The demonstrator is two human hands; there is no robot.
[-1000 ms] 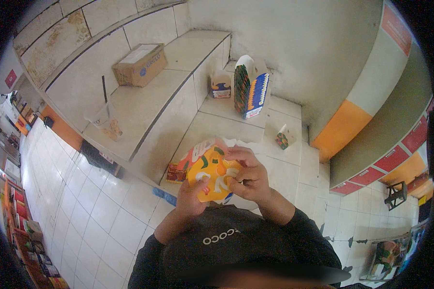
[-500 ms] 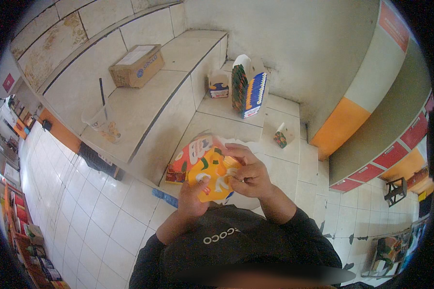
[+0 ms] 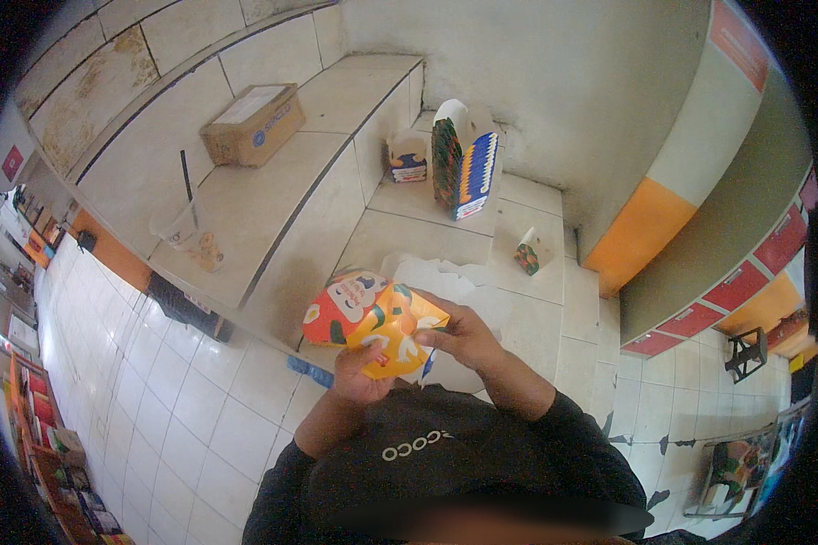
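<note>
Head view: left hand [image 3: 362, 374] and right hand [image 3: 463, 334] both grip a red-and-yellow printed card [image 3: 374, 320], thumbs on its face. Card is held above the tiled counter [image 3: 532, 195], a pale card sheet [image 3: 471, 289] partly beneath. Angled panels suggest folding part-done; closed box shape not yet there, by my judgement. Beyond the card, shaped already: upright nested cartons [image 3: 462, 173], small blue-patterned carton [image 3: 407, 162]. Beyond and right: small green-patterned carton [image 3: 526, 256]. Beyond and left: brown box [image 3: 253, 129], clear cup [image 3: 189, 238].
</note>
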